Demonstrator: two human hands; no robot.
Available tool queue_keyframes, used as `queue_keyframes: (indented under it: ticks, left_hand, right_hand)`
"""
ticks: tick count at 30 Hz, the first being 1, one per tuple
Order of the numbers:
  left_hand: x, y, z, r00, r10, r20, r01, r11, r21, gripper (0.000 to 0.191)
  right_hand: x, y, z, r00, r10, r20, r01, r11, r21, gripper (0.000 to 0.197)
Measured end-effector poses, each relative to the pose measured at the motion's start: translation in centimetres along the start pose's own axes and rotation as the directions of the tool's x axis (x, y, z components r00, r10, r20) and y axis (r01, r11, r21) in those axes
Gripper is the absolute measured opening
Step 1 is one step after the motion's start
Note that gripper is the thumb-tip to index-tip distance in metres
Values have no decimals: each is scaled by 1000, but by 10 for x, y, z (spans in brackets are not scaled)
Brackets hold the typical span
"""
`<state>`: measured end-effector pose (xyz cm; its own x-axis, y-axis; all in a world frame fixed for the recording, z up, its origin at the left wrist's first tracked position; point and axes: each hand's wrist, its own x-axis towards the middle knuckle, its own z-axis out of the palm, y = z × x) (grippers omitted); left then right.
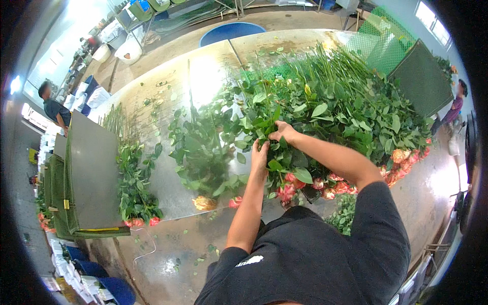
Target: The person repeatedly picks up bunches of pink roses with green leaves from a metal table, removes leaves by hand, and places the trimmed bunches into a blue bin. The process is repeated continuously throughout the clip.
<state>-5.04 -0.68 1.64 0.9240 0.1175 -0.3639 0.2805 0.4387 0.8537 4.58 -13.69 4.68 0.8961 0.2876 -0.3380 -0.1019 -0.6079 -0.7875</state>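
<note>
My left hand [260,153] closes around the leafy stems of cut roses [286,190], whose red and cream blooms point towards me. Just beyond it, my right hand [284,132] grips the same stems, its fingertips partly covered by leaves. To the right lies a large heap of roses [343,103], stems pointing away and pink-orange blooms over the near edge of the table [167,198]. Left of my hands is a looser, hazy-looking group of stems [206,160] with an orange bloom [204,203] at the table edge.
A smaller rose bunch [139,187] lies at the left beside an upright grey panel [93,171]. Green mesh [385,42] and a dark panel [423,80] stand at the far right. Beyond the table is a blue tub [232,31]. One person [56,106] stands left, another [453,106] right.
</note>
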Motion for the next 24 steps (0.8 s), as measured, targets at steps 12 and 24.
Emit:
queue_keyframes:
  ticks: [12, 24]
  left_hand:
    - [-2, 54, -92, 974, 74, -212, -74, 997, 5, 40]
    - [18, 38, -108, 970, 185, -160, -126, 938, 322, 39]
  right_hand:
    - [16, -10, 75, 950, 285, -128, -252, 941, 226, 42]
    - [-28, -17, -80, 927, 361, -100, -348, 929, 126, 58]
